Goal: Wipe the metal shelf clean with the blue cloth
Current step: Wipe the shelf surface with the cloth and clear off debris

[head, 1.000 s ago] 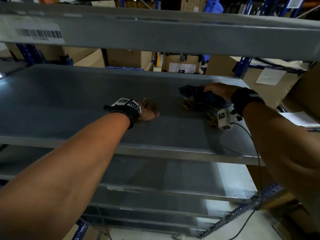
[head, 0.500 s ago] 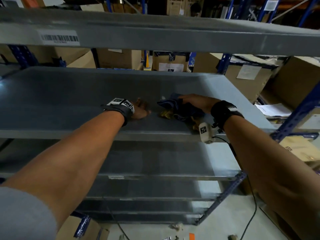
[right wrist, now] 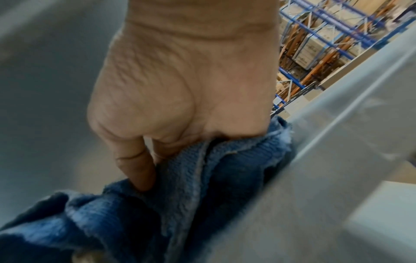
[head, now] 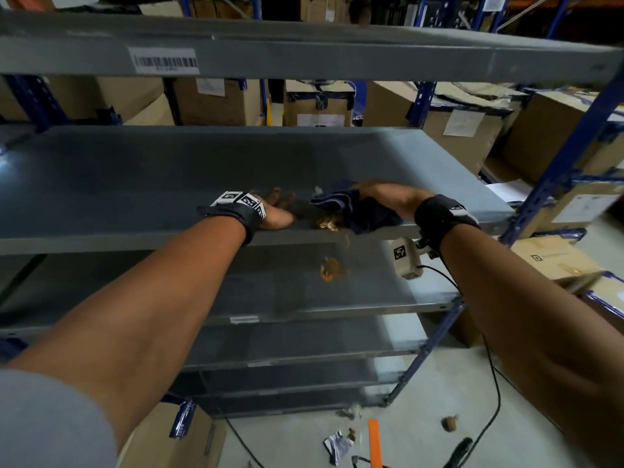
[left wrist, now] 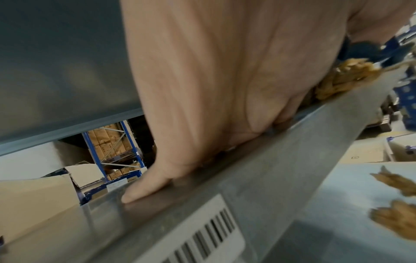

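Note:
The grey metal shelf (head: 141, 184) runs across the head view at chest height. My right hand (head: 381, 196) grips the bunched blue cloth (head: 359, 216) at the shelf's front edge; its fingers (right wrist: 135, 170) dig into the cloth (right wrist: 184, 199). Brown crumbly debris (head: 328, 224) sits at the edge beside the cloth, and one clump (head: 332, 269) is in the air below it. My left hand (head: 281, 211) rests flat on the shelf just left of the debris, palm (left wrist: 202, 89) down and thumb (left wrist: 144, 191) on the front lip (left wrist: 258, 178). Debris (left wrist: 346, 76) lies past the palm.
An upper shelf beam (head: 304, 52) with a barcode label hangs overhead. Lower shelves (head: 304, 292) sit beneath. Cardboard boxes (head: 466, 130) and blue rack posts (head: 560, 163) stand behind and right. Scraps, an orange strip (head: 374, 440) and a cable lie on the floor.
My right hand has dragged the cloth and the debris left and forward to the shelf's front edge, and debris now drops off it. The left hand has stayed planted.

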The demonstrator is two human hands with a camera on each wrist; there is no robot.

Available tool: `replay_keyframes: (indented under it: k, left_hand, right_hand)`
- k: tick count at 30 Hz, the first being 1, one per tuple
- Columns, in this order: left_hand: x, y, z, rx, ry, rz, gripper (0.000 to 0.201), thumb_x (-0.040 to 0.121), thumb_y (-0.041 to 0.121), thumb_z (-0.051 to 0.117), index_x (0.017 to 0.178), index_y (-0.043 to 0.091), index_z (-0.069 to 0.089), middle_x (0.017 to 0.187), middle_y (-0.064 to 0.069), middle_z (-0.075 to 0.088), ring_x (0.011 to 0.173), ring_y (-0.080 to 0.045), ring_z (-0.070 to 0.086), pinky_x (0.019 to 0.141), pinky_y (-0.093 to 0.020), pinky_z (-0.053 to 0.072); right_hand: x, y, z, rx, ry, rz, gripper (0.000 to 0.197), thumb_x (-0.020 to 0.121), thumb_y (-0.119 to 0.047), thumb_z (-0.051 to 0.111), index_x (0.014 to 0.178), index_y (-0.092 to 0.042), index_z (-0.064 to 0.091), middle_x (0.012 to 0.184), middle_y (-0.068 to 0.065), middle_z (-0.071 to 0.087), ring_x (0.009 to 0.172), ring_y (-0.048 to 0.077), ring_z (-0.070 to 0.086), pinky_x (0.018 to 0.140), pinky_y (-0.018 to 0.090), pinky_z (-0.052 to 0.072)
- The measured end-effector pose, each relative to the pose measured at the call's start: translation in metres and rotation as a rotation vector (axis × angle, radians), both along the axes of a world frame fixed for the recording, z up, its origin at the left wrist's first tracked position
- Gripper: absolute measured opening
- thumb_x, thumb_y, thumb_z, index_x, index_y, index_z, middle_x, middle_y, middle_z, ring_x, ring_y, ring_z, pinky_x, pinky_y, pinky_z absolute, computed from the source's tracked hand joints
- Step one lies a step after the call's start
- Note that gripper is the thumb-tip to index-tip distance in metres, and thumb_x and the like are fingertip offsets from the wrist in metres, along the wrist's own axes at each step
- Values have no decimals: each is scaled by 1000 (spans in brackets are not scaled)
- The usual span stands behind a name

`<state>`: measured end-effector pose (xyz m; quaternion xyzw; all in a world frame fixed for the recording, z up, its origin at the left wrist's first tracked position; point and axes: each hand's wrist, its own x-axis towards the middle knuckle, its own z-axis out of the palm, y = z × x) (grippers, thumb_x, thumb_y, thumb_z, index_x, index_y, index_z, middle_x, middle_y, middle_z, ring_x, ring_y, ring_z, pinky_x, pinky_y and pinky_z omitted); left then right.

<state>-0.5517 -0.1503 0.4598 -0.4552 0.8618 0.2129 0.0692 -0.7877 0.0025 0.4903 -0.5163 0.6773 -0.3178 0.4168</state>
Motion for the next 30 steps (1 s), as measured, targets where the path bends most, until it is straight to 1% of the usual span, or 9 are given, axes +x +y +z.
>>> replay_keyframes:
  k: [3, 5, 7, 9, 10, 15, 23, 26, 30]
  left_hand:
    - [-2, 0, -2, 546, 669, 328, 78, 89, 79, 34, 140, 23, 52, 151, -12, 49, 143, -35, 39, 108, -53, 34]
    - [-1, 9, 3, 501, 654, 257, 93, 94, 73, 2, 149, 6, 35, 158, -7, 41, 147, -30, 35, 78, -34, 40]
    - [-6, 18, 17, 534, 803, 216, 62, 101, 62, 19, 136, 24, 53, 159, -5, 39, 149, -27, 30, 117, -41, 21]
    - [4, 12, -2, 174, 400, -24, 26, 97, 65, 38, 104, 50, 57, 167, -2, 20, 155, -29, 8, 104, -29, -34]
    - [11, 13, -13, 193, 225, 58, 14, 94, 67, 39, 101, 59, 49, 169, -2, 9, 155, -33, -1, 96, -30, -36]
    - [22, 7, -25, -42, -27, -139, 92, 82, 77, 26, 160, 34, 6, 169, -8, -2, 154, -40, -5, 121, -63, -4]
    - [23, -2, -26, -70, -211, -142, 78, 87, 78, 14, 157, 47, 5, 169, 5, -5, 155, -13, -11, 123, -54, -9]
    - [25, -3, -24, -100, -243, -177, 80, 83, 85, 13, 155, 52, 1, 168, 8, -11, 154, -16, -14, 123, -54, -10]
    - [25, 3, -17, -139, -249, -214, 73, 94, 77, 15, 158, 47, -3, 166, 7, -17, 154, -17, -17, 123, -51, -11]
  right_hand:
    - [13, 13, 0, -39, 34, -72, 31, 97, -35, 54, 111, -14, 72, 99, 10, 75, 91, 30, 70, 81, 38, 57]
    - [19, 19, -2, -53, 31, -98, 37, 96, -38, 54, 111, -8, 72, 103, 16, 74, 98, 39, 68, 94, 49, 52]
    - [27, 27, -1, -55, -3, -116, 42, 96, -34, 53, 114, 0, 68, 107, 24, 70, 94, 40, 66, 94, 51, 51]
    - [33, 35, 0, -63, -53, -140, 44, 94, -33, 52, 115, 2, 66, 105, 29, 68, 88, 37, 63, 85, 50, 49]
    - [34, 37, 0, -71, -79, -157, 43, 93, -34, 52, 113, 0, 67, 101, 29, 67, 87, 38, 60, 81, 51, 46]
    - [35, 50, 4, -138, -270, -271, 38, 92, -27, 49, 120, -7, 65, 97, 26, 65, 88, 39, 63, 80, 47, 46]
    - [26, 39, 11, -248, -410, -399, 39, 96, -29, 54, 129, -14, 64, 112, 25, 66, 88, 33, 64, 71, 39, 53]
    - [28, 34, 16, -161, -257, -299, 36, 94, -32, 56, 121, -12, 68, 119, 24, 68, 96, 34, 67, 86, 47, 55]
    - [40, 41, 32, -77, -17, -51, 29, 98, -18, 55, 125, -18, 67, 103, 7, 74, 81, 15, 72, 64, 25, 57]
